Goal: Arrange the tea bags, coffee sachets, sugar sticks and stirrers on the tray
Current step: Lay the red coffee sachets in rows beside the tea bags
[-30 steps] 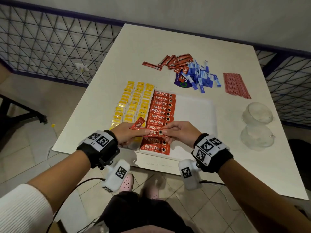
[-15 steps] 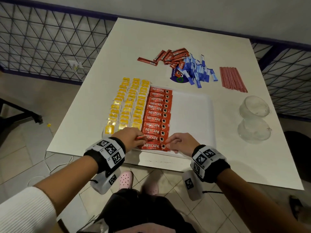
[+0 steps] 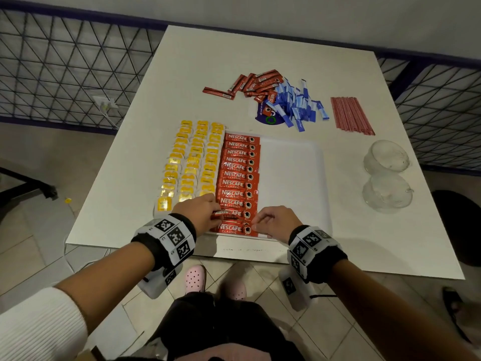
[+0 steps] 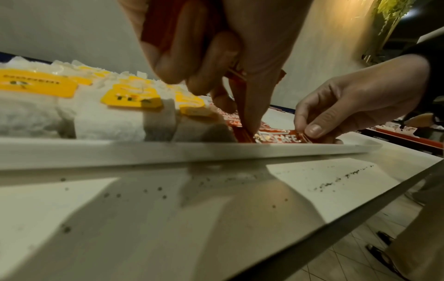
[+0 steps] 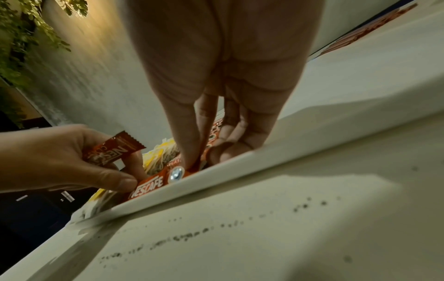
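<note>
From the head view, the left hand (image 3: 205, 212) pinches spare coffee sachets (image 3: 220, 213), mostly hidden, at the tray's (image 3: 291, 178) near edge. The left wrist view shows the right hand (image 4: 355, 102) pinching the nearest sachet (image 4: 281, 138). The right wrist view blurs the surface (image 5: 288, 228).

Red coffee sachets with white lettering (image 3: 240, 175) are seen beside yellow-tagged white tea bags (image 3: 192, 162) on a white tray (image 3: 291, 178). Blue-and-white sugar sticks (image 3: 296, 105) and red stirrers (image 3: 351, 115) are seen on the white table (image 3: 197, 74).
</note>
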{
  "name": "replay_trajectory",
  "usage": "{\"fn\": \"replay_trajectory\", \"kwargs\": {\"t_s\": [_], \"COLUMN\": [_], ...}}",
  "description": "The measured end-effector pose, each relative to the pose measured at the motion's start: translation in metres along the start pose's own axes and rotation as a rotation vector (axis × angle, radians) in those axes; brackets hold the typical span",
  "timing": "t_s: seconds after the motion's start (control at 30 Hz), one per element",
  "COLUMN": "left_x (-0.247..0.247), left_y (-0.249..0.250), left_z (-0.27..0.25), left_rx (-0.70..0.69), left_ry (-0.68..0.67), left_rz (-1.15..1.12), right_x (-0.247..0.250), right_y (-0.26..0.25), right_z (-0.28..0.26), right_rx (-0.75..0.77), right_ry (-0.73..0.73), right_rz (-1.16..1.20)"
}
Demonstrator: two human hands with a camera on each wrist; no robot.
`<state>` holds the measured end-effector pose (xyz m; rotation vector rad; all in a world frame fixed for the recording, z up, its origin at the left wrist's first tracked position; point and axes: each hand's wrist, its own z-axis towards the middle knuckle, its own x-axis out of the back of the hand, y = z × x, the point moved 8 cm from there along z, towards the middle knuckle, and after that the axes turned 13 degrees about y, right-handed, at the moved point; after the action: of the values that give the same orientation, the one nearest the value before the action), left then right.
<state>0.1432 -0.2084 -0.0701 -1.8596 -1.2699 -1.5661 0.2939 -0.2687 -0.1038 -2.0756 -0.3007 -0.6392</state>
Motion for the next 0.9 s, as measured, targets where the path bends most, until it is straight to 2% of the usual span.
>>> {"fn": "replay_trajectory", "kwargs": {"t_s": [0.2,0.33,0.43,0.57,0.67,0.8,0.9], "left_x": [0.005,0.015,0.028,0.046,0.067,0.096,0.109], "left_y": [0.000,-0.003,-0.001,0.006,0.009,-0.007,-0.028], "left_z": [0.005,0.012,0.020,0.033,0.043,0.057,0.062], "left_rx": [0.008,0.022,0.031,0.029,-0.005,-0.027,0.001], "left_ry": [-0.041,-0.048,-0.039,-0.091,-0.074,0.062,0.094], "left_rz": [-0.047,-0.146,-0.281,-0.391,-0.417,-0.585,-0.762], "right_x": [0.002,0.019,0.032,0.033,0.035,0.048,0.057], "right_y": [-0.006,-0.024,-0.051,-0.106,-0.139,-0.152,-0.151], "right_z": [0.001,0.007,0.010,0.005,0.007,0.028,0.038], "right_rx": [0.010,0.042,0.115,0.284,0.377,0.273,0.173], "right_ry": [-0.019,0.021,0.032,-0.057,-0.006,0.092,0.093], "right_rz": [0.054,0.069,0.085,0.103,0.060,0.097,0.180]}}
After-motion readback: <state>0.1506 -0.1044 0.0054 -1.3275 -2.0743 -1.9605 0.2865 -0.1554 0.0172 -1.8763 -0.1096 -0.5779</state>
